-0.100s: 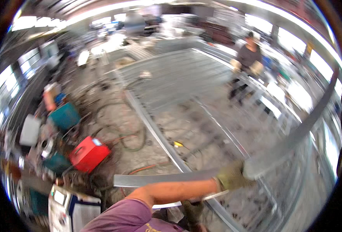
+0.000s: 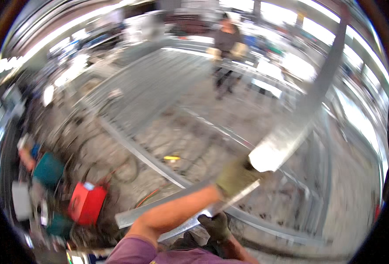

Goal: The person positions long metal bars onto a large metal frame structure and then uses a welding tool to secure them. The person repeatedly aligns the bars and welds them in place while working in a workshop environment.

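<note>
Seemingly mid-carry, the single head view looks down through a blurred fisheye lens at a workshop floor. At about five o'clock from centre, the person's left hand [image 2: 235, 176], in an olive work glove, is closed around the near end of a long metal channel [image 2: 306, 105]. The bare forearm reaches up from a purple sleeve [image 2: 135, 251] at six o'clock. That channel is pale grey, flat-faced and shiny, with a bright glare at the gripped end; it runs from the glove up toward one o'clock, where it thins out near the rim.

Lower, near six o'clock, the right hand [image 2: 215, 225], in a darker glove, is clenched around a second metal strip [image 2: 159, 213]. This strip lies almost level, running from the hand toward eight o'clock.

As a judgement, handling such long pieces well calls for firm grips and for keeping the far tip of the long channel clear of the other person [image 2: 225, 48] standing at twelve o'clock, well apart.

On the floor, a large metal frame [image 2: 159, 163] of long grey rails spreads from nine o'clock across the middle. At eight o'clock sit a red box-shaped machine [image 2: 87, 203] and a teal case [image 2: 48, 170], with dark cables [image 2: 124, 169] looping nearby. A small yellow item [image 2: 172, 157] lies near centre; blur hides what it is.
</note>
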`<state>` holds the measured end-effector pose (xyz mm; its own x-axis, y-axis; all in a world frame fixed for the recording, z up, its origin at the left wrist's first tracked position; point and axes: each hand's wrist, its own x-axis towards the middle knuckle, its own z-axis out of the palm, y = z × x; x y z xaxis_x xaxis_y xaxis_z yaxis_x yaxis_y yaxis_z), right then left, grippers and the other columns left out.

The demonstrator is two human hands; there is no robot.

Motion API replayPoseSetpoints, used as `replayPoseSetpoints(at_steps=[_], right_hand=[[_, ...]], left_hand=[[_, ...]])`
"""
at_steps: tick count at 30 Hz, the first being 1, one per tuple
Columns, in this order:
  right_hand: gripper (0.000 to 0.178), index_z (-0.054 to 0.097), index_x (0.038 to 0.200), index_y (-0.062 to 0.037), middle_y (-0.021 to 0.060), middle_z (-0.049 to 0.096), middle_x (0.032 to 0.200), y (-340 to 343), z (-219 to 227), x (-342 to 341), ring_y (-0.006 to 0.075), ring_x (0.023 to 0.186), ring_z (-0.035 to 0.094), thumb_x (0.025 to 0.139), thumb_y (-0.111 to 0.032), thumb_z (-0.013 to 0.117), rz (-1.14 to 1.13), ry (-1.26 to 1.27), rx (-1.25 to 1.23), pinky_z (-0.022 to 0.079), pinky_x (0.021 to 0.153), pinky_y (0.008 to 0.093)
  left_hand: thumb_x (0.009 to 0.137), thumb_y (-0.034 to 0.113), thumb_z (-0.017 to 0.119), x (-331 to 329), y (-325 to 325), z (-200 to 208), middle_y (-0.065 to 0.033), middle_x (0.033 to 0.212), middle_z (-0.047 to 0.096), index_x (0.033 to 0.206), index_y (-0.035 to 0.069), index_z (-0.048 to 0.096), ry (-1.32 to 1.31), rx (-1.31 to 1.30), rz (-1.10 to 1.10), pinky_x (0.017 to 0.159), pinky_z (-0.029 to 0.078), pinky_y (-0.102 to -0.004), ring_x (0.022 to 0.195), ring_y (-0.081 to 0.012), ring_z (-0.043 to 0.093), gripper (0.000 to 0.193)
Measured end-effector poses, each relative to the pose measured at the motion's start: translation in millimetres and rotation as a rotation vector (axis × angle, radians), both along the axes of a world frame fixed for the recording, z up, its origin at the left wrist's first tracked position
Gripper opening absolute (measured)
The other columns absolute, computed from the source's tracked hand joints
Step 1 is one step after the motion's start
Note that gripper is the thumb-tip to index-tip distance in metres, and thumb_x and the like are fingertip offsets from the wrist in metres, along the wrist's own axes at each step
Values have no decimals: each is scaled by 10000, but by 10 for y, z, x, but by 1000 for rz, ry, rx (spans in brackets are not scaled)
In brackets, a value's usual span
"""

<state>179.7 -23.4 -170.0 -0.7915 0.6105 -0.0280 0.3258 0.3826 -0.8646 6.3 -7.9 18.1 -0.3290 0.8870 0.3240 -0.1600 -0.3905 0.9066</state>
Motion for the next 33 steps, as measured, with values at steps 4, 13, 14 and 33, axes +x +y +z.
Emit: replayPoseSetpoints(at_steps=[4,13,14,33], right_hand=[[447,720,1069,-13,147,721,855,-944,-743,-1273,210,788,676,905,-428,763,62,-33,-208,543,719,391],[321,701,1105,-17,106,740,977,-349,-760,175,193,862,675,962,-299,758,-520,371,-278,539,784,354],[298,691,1120,-23,80,728,993,-403,-876,405,171,895,657,968,-271,758,-545,316,-340,533,807,345],[667,734,1056,-47,215,761,943,-448,-1356,2684,407,879,721,897,-693,691,-1268,-482,-347,546,782,520]], left_hand=[[976,216,771,-1155,-690,-669,-53,1009,762,1180,7,743,221,-510,-170,762,550,-272,878,-109,665,294],[965,229,799,49,240,-537,49,979,729,1182,70,754,-128,-416,-156,749,517,-247,841,-62,616,273],[968,230,797,193,373,-487,48,997,722,1196,71,744,-189,-358,-177,747,513,-245,854,-61,613,284],[917,719,656,2120,2910,-3002,-171,918,727,1027,-44,746,243,-978,-180,764,515,-440,865,-264,671,775]])
